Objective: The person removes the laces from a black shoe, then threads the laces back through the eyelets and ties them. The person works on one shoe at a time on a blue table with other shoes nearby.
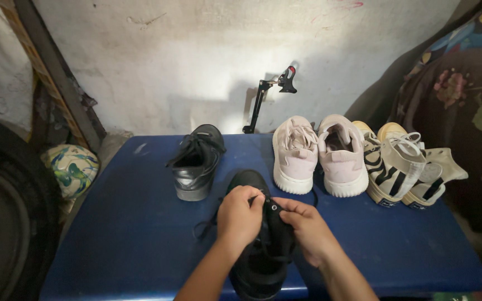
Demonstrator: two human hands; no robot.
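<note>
Closest to me, my left hand [240, 214] and right hand [308, 226] meet over a black lace-up shoe [260, 262] standing at the near edge of the blue surface [129, 234], toe pointing away. Both hands are closed in a pinch on the black shoelace [269, 205] near the top of the tongue, fingertips almost touching. I judge the shoe light and fairly stiff in the sole but soft in the upper, so it would hold best by the heel collar or the sides; the lace is thin and limp and needs a fingertip pinch. A loose lace end trails out to the left on the surface.

Further back stands its black mate [195, 161], heel toward me. To the right sits a pair of pale pink sneakers [319, 155], then cream high-tops with black stripes [403, 167]. Behind them a black clamp stand [269, 97] leans at the whitewashed wall [196, 50].
</note>
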